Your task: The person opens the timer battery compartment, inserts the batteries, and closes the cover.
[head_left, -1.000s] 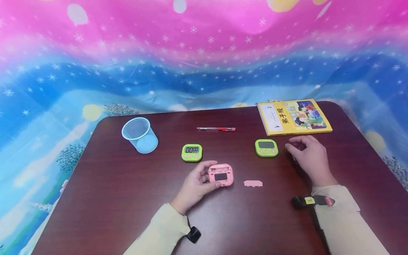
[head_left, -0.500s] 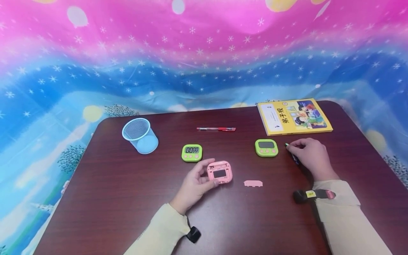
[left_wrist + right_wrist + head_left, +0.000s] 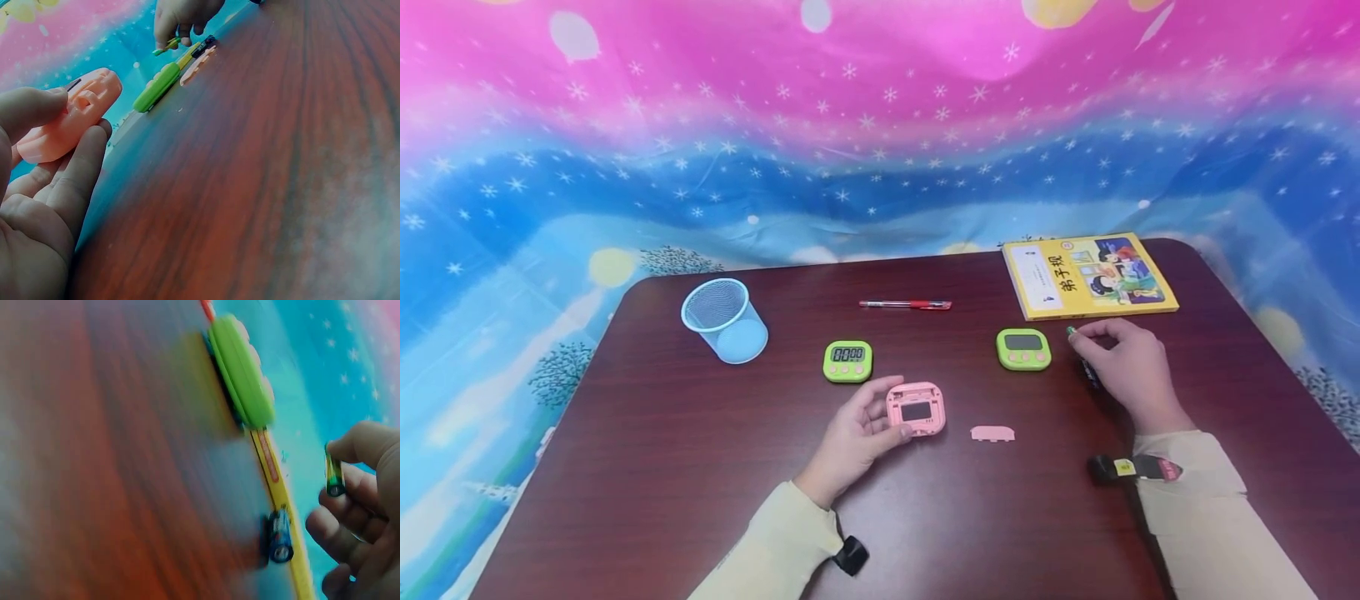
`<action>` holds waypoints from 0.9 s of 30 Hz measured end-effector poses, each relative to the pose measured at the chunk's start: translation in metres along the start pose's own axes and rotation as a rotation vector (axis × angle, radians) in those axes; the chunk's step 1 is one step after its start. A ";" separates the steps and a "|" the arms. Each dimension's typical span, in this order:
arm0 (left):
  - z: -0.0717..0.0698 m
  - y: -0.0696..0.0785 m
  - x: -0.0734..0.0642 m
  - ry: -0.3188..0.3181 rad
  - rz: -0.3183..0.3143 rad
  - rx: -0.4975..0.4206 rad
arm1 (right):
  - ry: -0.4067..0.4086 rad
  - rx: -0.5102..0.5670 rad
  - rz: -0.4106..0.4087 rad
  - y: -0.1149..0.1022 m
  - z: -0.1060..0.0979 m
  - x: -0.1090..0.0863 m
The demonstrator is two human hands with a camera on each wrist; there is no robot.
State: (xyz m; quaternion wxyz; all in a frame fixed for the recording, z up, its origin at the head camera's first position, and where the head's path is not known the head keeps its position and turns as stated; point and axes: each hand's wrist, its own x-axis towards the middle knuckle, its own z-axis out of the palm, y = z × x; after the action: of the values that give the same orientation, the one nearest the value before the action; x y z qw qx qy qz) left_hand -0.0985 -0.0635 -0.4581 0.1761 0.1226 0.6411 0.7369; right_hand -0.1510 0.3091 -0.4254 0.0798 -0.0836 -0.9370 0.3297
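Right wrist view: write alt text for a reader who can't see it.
The right hand pinches a small green battery between thumb and fingers. Nearby, a dark blue battery lies on the reddish-brown tabletop, with a green timer, seen edge-on, and a yellow book beyond.

the left hand [image 3: 37, 219] pinches a pink case [image 3: 72, 128] between thumb and fingers. farther off, a green device [image 3: 156, 87] lies on the table [image 3: 250, 187] near a thin pink strip [image 3: 197, 66]; the right hand [image 3: 184, 15] pinches a green battery [image 3: 166, 47].
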 end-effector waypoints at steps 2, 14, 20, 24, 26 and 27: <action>0.000 0.001 -0.001 0.005 -0.006 0.003 | -0.008 0.017 -0.035 -0.008 0.002 -0.005; 0.012 0.005 -0.002 -0.043 -0.022 -0.014 | 0.010 0.163 -0.217 -0.060 0.013 -0.036; 0.019 0.008 -0.004 -0.064 -0.031 -0.024 | 0.004 0.207 -0.334 -0.077 0.025 -0.049; 0.023 0.008 -0.005 -0.078 -0.047 -0.058 | -0.058 0.223 -0.426 -0.088 0.029 -0.059; 0.024 0.007 -0.005 -0.092 -0.058 -0.073 | -0.100 0.215 -0.475 -0.093 0.031 -0.064; 0.025 0.007 -0.006 -0.098 -0.063 -0.081 | -0.120 0.212 -0.503 -0.096 0.032 -0.066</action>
State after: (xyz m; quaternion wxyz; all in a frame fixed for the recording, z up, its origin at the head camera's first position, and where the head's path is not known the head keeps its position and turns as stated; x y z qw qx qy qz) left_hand -0.0838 -0.0440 -0.4476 0.2350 0.1311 0.6048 0.7496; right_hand -0.1028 0.2023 -0.3961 0.1120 0.1801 -0.8916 0.4001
